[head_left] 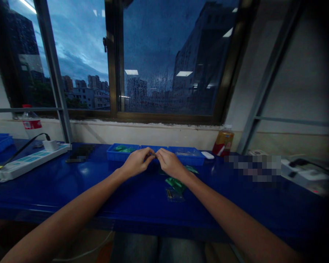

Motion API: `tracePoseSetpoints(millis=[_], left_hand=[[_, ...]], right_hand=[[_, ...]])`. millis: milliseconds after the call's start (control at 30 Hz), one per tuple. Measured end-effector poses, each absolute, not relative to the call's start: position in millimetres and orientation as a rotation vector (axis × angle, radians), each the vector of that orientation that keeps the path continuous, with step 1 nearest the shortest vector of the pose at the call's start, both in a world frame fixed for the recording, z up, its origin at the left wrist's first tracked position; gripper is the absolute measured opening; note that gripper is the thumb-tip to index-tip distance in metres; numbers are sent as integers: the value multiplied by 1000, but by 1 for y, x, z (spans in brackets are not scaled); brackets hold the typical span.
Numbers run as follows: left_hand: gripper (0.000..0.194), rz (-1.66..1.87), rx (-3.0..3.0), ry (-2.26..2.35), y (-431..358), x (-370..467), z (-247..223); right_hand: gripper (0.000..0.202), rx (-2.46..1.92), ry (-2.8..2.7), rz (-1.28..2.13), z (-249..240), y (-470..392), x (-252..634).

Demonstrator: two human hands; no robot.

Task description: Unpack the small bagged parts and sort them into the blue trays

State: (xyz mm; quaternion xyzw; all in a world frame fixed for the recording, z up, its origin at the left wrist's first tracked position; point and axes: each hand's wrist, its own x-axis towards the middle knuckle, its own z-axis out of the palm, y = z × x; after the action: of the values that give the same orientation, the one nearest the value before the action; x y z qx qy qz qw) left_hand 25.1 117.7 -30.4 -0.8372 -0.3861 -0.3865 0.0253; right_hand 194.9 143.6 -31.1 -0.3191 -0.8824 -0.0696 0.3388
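My left hand (138, 160) and my right hand (168, 162) meet in front of the blue bins, fingertips pinched together. Between them is a small dark piece (154, 155), too small to name; both hands seem closed on it. Behind the left hand, a blue bin (117, 156) holds green packets (124, 148). Behind the right hand stands another blue bin (193, 159) with small clear bags in it. Under my right wrist lie green packets (176, 184). Nearer me is a clear bag (174, 195) with small thin parts inside.
A white power strip (33, 160) with a plugged-in charger (50, 145) lies at left, near a red-capped bottle (30, 122). At right are a white mouse (207, 155), a drink bottle (223, 140) and another power strip (304, 173). Metal posts rise from the blue table (112, 204).
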Motion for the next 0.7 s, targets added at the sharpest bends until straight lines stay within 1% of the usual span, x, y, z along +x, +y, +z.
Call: tracePoseSetpoints(millis=[233,467,533,633,700], left_hand=[[15,-1200,-2646,-1167,123,23,-31],[19,-1274,-2737,-1196,126,20,-31],[22,-1272,-2708,-1271,126,19,-32],[31,-1227,-2640,-1382,126,19,-32],[35,-1200,-2630,-1418,126,20,-33]], right_hand=[[27,-752,-2337,-96,-32,148,198],[27,-758,-2254,146,-32,150,199],[25,-751,-2234,119,-32,149,199],[15,-752,-2216,66,-32,144,199],[18,-754,-2231,41,-32,140,198]])
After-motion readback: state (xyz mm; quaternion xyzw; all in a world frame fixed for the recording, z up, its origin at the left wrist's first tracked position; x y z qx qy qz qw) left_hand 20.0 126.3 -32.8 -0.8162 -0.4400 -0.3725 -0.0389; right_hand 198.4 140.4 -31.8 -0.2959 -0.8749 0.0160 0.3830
